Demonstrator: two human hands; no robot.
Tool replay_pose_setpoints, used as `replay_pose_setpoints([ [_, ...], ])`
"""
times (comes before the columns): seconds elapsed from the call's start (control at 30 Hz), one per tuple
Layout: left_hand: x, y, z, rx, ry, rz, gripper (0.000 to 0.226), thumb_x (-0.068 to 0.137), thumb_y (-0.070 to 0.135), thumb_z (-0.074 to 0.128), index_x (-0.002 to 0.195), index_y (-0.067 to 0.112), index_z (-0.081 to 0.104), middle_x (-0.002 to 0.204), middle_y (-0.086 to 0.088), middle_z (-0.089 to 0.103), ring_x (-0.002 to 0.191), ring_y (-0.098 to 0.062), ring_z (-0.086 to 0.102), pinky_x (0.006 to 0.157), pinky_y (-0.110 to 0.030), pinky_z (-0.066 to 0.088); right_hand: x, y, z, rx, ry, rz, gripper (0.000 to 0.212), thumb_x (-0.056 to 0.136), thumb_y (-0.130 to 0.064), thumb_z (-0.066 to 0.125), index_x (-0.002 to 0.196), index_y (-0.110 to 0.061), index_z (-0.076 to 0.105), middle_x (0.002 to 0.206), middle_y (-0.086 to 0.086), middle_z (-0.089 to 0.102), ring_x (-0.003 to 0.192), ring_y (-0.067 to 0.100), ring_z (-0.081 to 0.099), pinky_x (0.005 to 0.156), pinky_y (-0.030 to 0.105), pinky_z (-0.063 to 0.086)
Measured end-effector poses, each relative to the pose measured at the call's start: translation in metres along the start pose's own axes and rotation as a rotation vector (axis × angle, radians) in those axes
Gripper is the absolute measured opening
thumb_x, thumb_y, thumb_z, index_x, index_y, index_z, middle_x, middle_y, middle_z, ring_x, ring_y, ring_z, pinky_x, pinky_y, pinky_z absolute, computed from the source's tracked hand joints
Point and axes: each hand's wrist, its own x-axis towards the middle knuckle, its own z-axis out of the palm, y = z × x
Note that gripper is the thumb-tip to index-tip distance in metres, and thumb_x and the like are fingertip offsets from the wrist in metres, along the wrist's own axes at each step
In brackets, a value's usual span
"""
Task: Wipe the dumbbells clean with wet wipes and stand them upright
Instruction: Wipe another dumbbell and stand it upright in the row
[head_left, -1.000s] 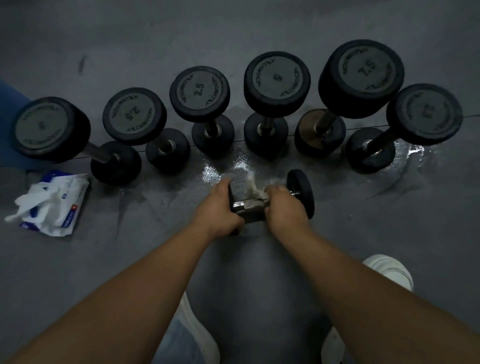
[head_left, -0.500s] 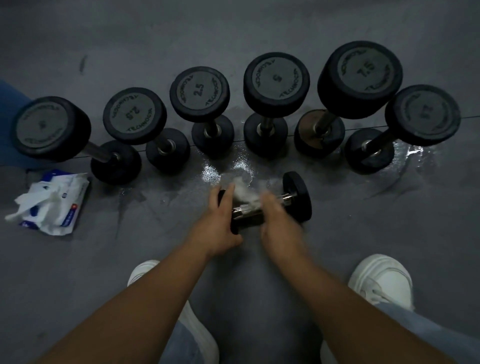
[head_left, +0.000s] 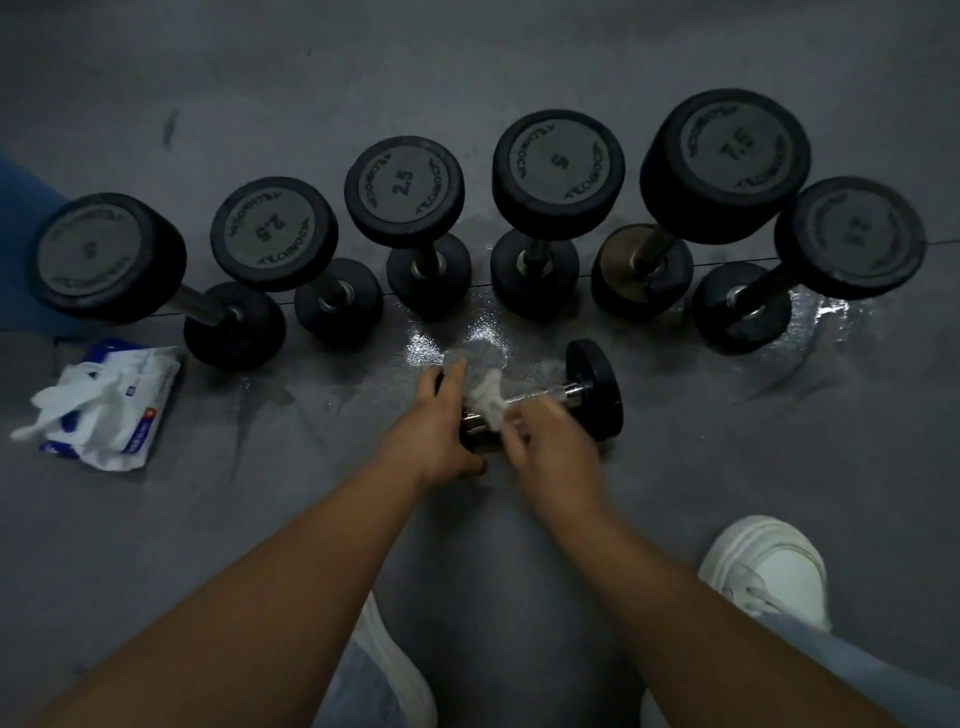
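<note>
A small black dumbbell (head_left: 595, 392) with a chrome handle lies on its side on the grey floor in front of me. My left hand (head_left: 434, 428) grips its left end, which is mostly hidden under the hand. My right hand (head_left: 553, 449), blurred, holds a white wet wipe (head_left: 485, 397) against the handle near the left end. Behind it, several black dumbbells stand upright in a row, among them one marked 2.5 (head_left: 404, 192), one marked 5 (head_left: 558, 171) and one marked 7.5 (head_left: 724, 163).
A blue and white pack of wet wipes (head_left: 111, 402) lies on the floor at the left, a wipe sticking out. Wet patches (head_left: 826, 312) shine on the floor near the dumbbells. My white shoes (head_left: 766, 569) are at the bottom.
My right hand has slid the wipe left along the handle, baring the chrome at the right end. The left hand has shifted its hold on the left end. My feet have moved into view.
</note>
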Motion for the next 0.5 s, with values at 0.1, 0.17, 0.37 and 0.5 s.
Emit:
replay_pose_setpoints([
  [0.1, 0.001, 0.0, 0.0, -0.015, 0.003, 0.001, 0.131, 0.057, 0.021, 0.088, 0.157, 0.026, 0.004, 0.157, 0.002, 0.005, 0.126, -0.028, 0.051, 0.099, -0.042, 0.049, 0.016, 0.006, -0.014, 0.009, -0.012, 0.168, 0.028, 0.088, -0.022, 0.058, 0.116, -0.02, 0.054, 0.101, 0.004, 0.064, 0.091, 0.027, 0.062, 0.071, 0.034, 0.047],
  [0.17, 0.001, -0.001, 0.001, -0.022, 0.0, 0.002, 0.13, 0.058, 0.021, 0.087, 0.157, 0.028, 0.004, 0.157, 0.004, 0.005, 0.124, -0.027, 0.051, 0.098, -0.041, 0.05, 0.022, 0.007, -0.016, -0.109, -0.2, 0.201, 0.053, 0.089, -0.019, 0.055, 0.139, -0.027, 0.038, 0.107, 0.006, 0.065, 0.096, 0.03, 0.063, 0.074, 0.034, 0.046],
  [0.37, 0.003, -0.003, 0.0, -0.023, 0.005, 0.007, 0.128, 0.057, 0.022, 0.087, 0.156, 0.03, 0.006, 0.156, 0.002, 0.008, 0.125, -0.028, 0.05, 0.098, -0.041, 0.05, 0.026, 0.005, -0.019, -0.39, -0.254, -0.037, 0.021, 0.093, -0.026, 0.045, 0.109, -0.027, 0.059, 0.102, 0.003, 0.062, 0.093, 0.027, 0.064, 0.066, 0.033, 0.045],
  [0.5, 0.003, -0.002, -0.001, -0.032, 0.009, 0.0, 0.127, 0.058, 0.02, 0.087, 0.156, 0.032, 0.007, 0.156, 0.002, 0.008, 0.125, -0.028, 0.05, 0.098, -0.042, 0.05, 0.023, 0.004, -0.026, -0.22, -0.051, 0.059, 0.024, 0.091, -0.022, 0.046, 0.111, -0.029, 0.058, 0.099, 0.002, 0.066, 0.089, 0.031, 0.064, 0.068, 0.036, 0.048],
])
